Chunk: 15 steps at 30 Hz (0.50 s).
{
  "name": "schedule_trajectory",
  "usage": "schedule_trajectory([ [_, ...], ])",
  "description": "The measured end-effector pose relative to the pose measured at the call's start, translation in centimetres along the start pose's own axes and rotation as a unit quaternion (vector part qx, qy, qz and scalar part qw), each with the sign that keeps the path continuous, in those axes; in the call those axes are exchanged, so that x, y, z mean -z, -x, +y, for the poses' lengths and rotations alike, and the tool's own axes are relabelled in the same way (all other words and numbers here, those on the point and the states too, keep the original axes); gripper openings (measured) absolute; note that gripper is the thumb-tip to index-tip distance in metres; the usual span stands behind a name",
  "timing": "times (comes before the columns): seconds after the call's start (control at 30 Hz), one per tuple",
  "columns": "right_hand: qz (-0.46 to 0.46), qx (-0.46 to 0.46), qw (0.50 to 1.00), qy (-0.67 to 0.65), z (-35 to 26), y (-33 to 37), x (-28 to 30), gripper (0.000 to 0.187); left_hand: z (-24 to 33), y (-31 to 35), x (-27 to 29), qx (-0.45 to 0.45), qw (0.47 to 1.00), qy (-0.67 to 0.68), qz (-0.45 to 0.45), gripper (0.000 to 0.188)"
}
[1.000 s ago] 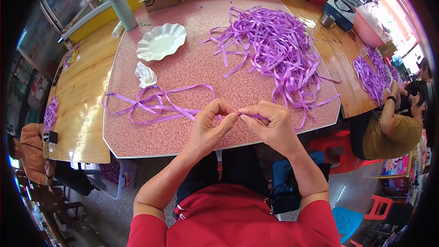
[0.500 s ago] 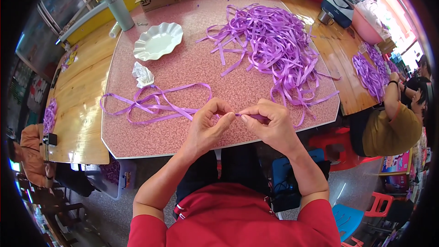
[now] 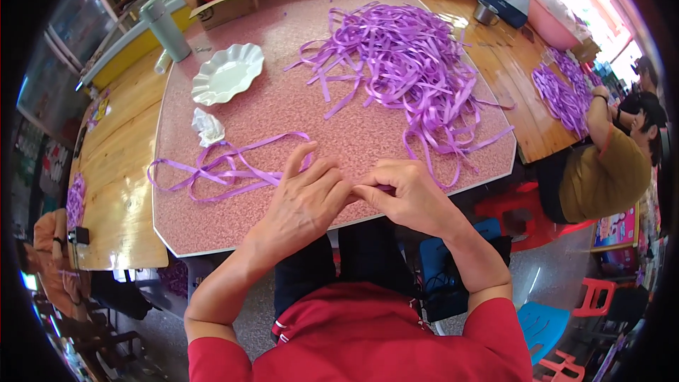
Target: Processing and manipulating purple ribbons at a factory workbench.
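My left hand [image 3: 310, 194] and my right hand [image 3: 409, 194] meet at the near edge of the pink speckled table [image 3: 283, 117]. The right thumb and forefinger pinch a purple ribbon, a bit of which shows at the fingers. The left hand shows its back, forefinger raised and the other fingers curled toward the right fingertips; its thumb is hidden. Loose loops of purple ribbon [image 3: 244, 151] run from beside the left hand across the table. Beyond the right hand lies a large tangled heap of purple ribbons [image 3: 414, 56].
A crumpled white tissue [image 3: 209, 128], a scalloped pale plate [image 3: 230, 74], a grey-green flask [image 3: 164, 28] and an open cardboard box [image 3: 223, 8] stand at the left and back. On the right, a person [image 3: 605, 163] sits by more ribbons [image 3: 559, 99]; another person [image 3: 53, 262] sits left.
The left hand has turned over to show its back, its forefinger lifting and its other fingers closing in by the right fingertips. The right hand keeps its pinch. The view has shifted slightly.
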State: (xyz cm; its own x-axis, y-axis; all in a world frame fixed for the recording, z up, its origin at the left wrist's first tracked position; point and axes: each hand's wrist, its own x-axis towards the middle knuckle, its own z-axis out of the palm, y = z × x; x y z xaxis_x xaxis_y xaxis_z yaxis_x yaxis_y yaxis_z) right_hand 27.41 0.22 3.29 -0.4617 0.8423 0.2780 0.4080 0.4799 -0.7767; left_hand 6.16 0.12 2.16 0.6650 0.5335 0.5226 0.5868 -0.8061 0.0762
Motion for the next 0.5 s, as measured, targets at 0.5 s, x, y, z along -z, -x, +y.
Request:
schedule_trajectory([
  [0.5, -0.006, 0.171, 0.984, -0.045, 1.4, 0.2, -3.9, 0.010, -3.6, 5.7, 3.2, 0.103, 0.941, 0.300, -0.115, 0.009],
])
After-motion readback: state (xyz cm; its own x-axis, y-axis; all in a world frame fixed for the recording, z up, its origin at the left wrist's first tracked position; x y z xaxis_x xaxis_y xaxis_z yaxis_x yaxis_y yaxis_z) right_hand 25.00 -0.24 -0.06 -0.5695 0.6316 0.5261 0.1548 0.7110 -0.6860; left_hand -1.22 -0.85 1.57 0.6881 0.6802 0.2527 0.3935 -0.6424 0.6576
